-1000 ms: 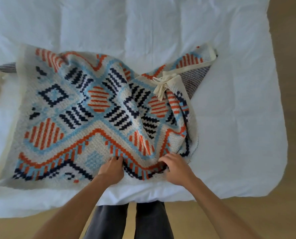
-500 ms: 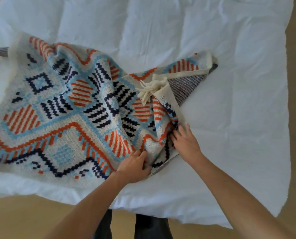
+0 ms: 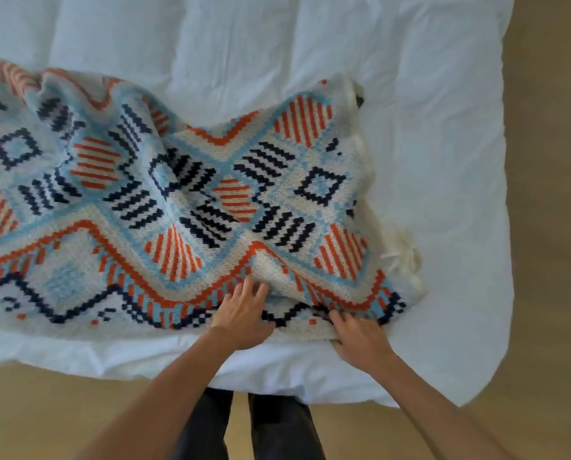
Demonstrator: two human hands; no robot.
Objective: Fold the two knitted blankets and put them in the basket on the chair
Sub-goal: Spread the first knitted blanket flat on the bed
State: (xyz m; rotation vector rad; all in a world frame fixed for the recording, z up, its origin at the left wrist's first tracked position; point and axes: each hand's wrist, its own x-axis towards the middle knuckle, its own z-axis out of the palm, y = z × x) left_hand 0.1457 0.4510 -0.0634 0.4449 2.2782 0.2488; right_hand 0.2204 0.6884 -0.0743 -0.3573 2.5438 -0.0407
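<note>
1. Nearest, at 6 o'clock: person's dark trousers (image 3: 247, 426) and both bare forearms reach up over wood floor (image 3: 45, 410) to a bed with a white duvet (image 3: 443, 161).
2. Left hand (image 3: 242, 315) lies palm-down on the knitted blanket (image 3: 184, 200) near its 6 o'clock hem, fingers spread apart, pressing flat, not gripping.
3. Right hand (image 3: 359, 335) is just beside it toward 4 o'clock, fingers curled and clamped on the blanket's near hem, thumb tucked under the edge.
4. Blanket, patterned in orange, navy, pale blue, cream, spreads from center out past the 9 o'clock frame edge; rumpled ridges thru the middle; cream fringe (image 3: 407, 260) bunched at 3 o'clock.
5. Step looks like spreading flat before the 1st fold. To do it well: pin w/ left hand, draw hem toward 3 o'clock w/ right, clear ridges, square the corners.
6. Only one blanket in view; 2nd blanket, basket & chair not seen.
</note>
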